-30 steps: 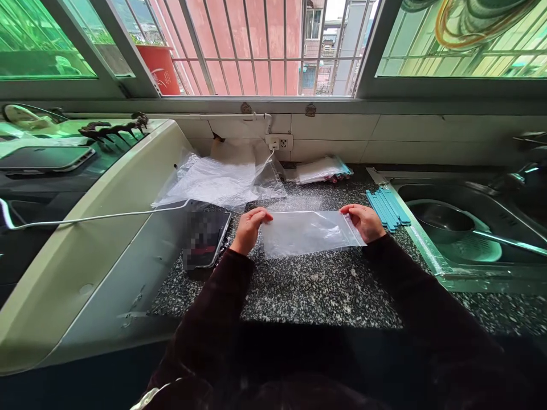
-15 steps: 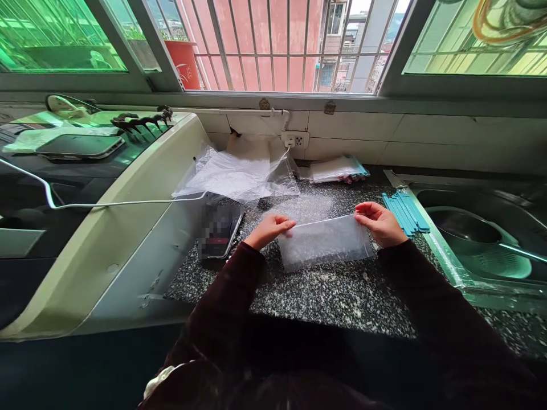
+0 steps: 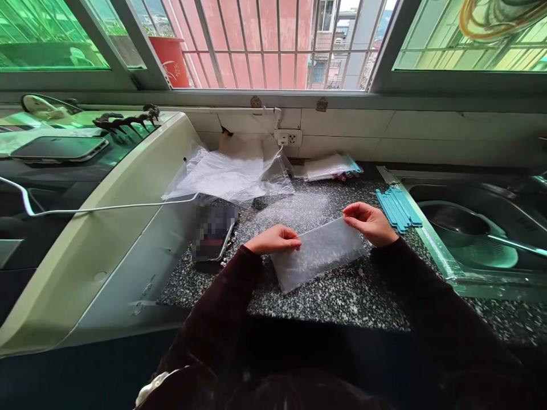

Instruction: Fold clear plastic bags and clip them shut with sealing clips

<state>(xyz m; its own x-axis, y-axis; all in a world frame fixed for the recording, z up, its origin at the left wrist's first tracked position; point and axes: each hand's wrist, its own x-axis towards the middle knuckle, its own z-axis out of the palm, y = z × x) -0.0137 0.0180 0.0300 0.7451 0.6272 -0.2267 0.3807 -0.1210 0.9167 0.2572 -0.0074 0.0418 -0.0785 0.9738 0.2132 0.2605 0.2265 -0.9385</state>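
A clear plastic bag (image 3: 318,253) is stretched between my hands above the speckled counter (image 3: 342,304). Its upper left corner is pinched by my left hand (image 3: 276,239), thumb against fingers. My right hand (image 3: 370,222) grips the upper right corner the same way. The bag hangs flat and tilts, its left end lower; it looks empty. Close beyond my right hand lies a bunch of turquoise strips (image 3: 398,208). To the left of my left hand rests a phone (image 3: 216,230), its screen partly blurred.
Loose clear plastic bags (image 3: 231,176) lie at the back near a wall socket (image 3: 288,138). A packed stack of bags (image 3: 331,167) with turquoise edges is beside them. On the right is a sink (image 3: 534,273) with a dark pan (image 3: 453,219). A pale appliance (image 3: 128,228) borders the left.
The left end of the bag has dropped lower and nearer to me, with my left hand moving slightly down. The whole view has shifted a little. Both hands keep their hold.
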